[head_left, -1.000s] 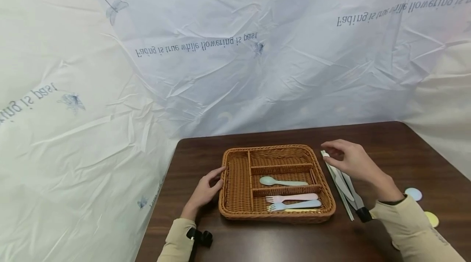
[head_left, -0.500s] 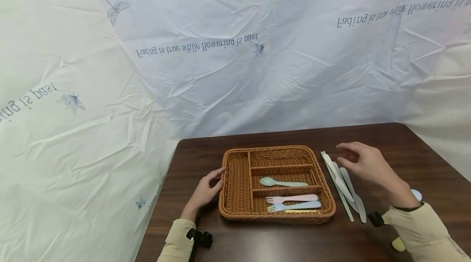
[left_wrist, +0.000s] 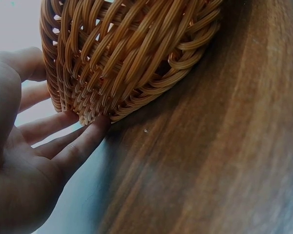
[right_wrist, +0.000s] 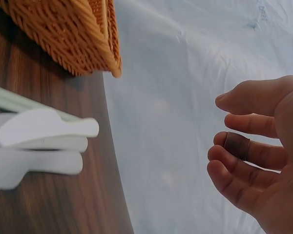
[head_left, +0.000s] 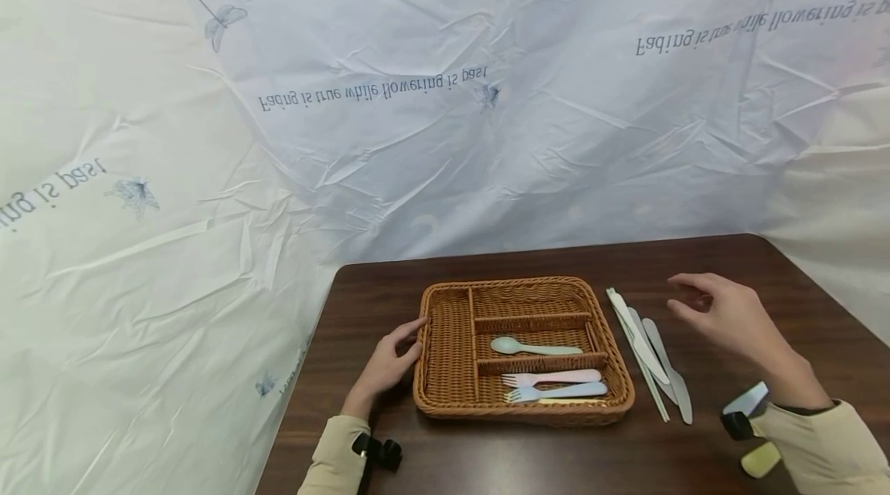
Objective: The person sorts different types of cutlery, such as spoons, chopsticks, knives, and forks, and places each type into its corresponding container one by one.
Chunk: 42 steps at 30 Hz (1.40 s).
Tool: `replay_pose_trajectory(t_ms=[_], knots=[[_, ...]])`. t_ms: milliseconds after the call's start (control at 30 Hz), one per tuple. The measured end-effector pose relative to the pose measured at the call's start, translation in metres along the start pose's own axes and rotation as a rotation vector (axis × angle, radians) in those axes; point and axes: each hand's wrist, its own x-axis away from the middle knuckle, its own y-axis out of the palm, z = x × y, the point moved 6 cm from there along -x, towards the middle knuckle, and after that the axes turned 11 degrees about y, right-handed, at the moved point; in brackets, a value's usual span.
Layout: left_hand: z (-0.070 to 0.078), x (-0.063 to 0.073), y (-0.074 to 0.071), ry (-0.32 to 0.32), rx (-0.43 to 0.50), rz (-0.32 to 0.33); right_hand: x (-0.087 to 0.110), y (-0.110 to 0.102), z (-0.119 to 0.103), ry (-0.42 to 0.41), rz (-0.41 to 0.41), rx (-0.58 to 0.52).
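A brown wicker basket (head_left: 446, 356) with compartments sits on the dark wooden table. Against its left side rest the fingers of my left hand (head_left: 388, 362); in the left wrist view, its fingertips (left_wrist: 97, 127) touch the low weave. Inside lie a pale green spoon (head_left: 538, 347), a pink fork (head_left: 556, 377), a blue fork (head_left: 559, 391) and a mostly covered yellow piece (head_left: 573, 401). Right of the basket, several pale table knives (head_left: 670, 375) lie beside green chopsticks (head_left: 652, 385). My right hand (head_left: 737, 319) hovers beyond them, loosely curled around nothing.
Beneath my right wrist are the ends of a light blue utensil (head_left: 746, 399) and a yellow utensil (head_left: 761, 460), the rest hidden by the arm. A pale printed sheet (head_left: 445, 155) hangs behind the table (head_left: 487, 452). Each wrist carries a black camera mount.
My right hand has moved right, from above the chopsticks and knives to beyond them, leaving them uncovered. My left hand and the basket have stayed put.
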Motion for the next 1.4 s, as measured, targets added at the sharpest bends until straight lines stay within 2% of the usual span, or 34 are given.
replay_pose_trajectory(t_ms=[100, 267, 667, 933, 1033, 1067, 1400], knots=[[0.0, 0.0, 0.0, 0.005, 0.0, -0.003, 0.003, -0.003, 0.008, 0.031, 0.013, 0.023], [0.001, -0.001, 0.002, 0.008, 0.004, -0.014, 0.009, -0.005, 0.023, 0.089, -0.01, 0.027], [0.002, -0.002, 0.0, 0.026, 0.003, 0.0, 0.013, -0.007, 0.039, 0.116, -0.024, 0.068], [-0.006, 0.0, 0.001, -0.013, 0.0, -0.016, 0.019, -0.006, 0.051, 0.159, -0.049, 0.102], [-0.006, 0.0, 0.001, -0.005, -0.001, -0.016, 0.021, -0.006, 0.057, 0.179, -0.055, 0.114], [-0.001, -0.001, 0.001, -0.001, 0.006, -0.02, 0.022, -0.006, 0.059, 0.186, -0.056, 0.121], [-0.003, -0.001, 0.0, -0.003, 0.012, 0.009, 0.028, -0.007, 0.077, 0.26, -0.091, 0.167]])
